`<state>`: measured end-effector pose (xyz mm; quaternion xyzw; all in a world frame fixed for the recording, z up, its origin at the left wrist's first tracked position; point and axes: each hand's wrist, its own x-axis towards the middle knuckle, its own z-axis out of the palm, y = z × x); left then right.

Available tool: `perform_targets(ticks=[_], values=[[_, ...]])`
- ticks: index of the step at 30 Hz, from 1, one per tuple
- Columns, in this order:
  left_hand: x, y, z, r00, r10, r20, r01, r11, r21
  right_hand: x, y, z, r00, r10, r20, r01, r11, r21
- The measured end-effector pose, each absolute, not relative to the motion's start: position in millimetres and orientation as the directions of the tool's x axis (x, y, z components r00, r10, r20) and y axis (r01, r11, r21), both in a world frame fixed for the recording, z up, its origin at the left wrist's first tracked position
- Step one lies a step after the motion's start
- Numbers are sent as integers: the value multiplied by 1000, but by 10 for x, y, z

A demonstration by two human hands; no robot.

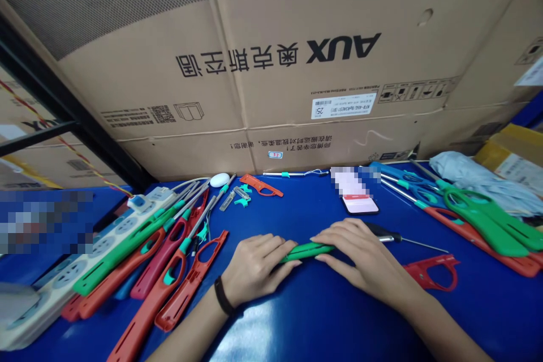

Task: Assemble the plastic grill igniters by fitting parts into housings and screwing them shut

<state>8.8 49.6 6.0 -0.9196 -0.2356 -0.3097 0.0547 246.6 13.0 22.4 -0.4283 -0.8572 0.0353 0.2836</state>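
a green plastic lighter body [306, 251] lies across the middle of the blue worktop [322, 322], held level between the two hands, with only its middle showing. the left hand [258, 268] and the right hand [365, 257] come at it from opposite ends, and the fingers [288, 263] of both are curled closed over it, gripping it. a black band [223, 295] circles the left wrist.

just past the right hand lies a screwdriver [384, 232] with a black handle and a thin shaft, and a red lighter half [432, 272] sits just below its tip. beyond them, a phone [360, 206] lies face up.

to the left is a heap of long red lighters [148, 288] and green ones, resting against a white power strip [55, 288]. farther up are an orange lighter half [261, 185], small metal parts [233, 198] and a white oval thing [219, 180] (too small to tell what it is). more red and green lighters [483, 226] fan out on the right, by a grey cloth [479, 181]. a big cardboard box [271, 68] marked aux stands behind it all.
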Motion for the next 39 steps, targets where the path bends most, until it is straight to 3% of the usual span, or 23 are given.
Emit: perform_targets(ticks=[4,14,22,25,30,39], values=[[77,523,60,692,432,578,484,-872,71,2550,149,231,-396,801,448,763,559,-325],[60,564,54,706,451,545,486,-869,90,2575,142,220,-425,797,430,734,581,-352],[70,548,105,715,486,502,467,-867,175,2527,118,247,-469,735,489,725,637,-262],[67,547,103,702,476,530,481,-866,140,2525,118,232,-465,736,492,723,636,-268],[77,529,69,698,455,553,497,-864,83,2497,125,195,-440,799,409,743,580,-334],[137,482,65,762,523,383,462,-852,245,2491,128,203,-479,850,217,760,526,-383]])
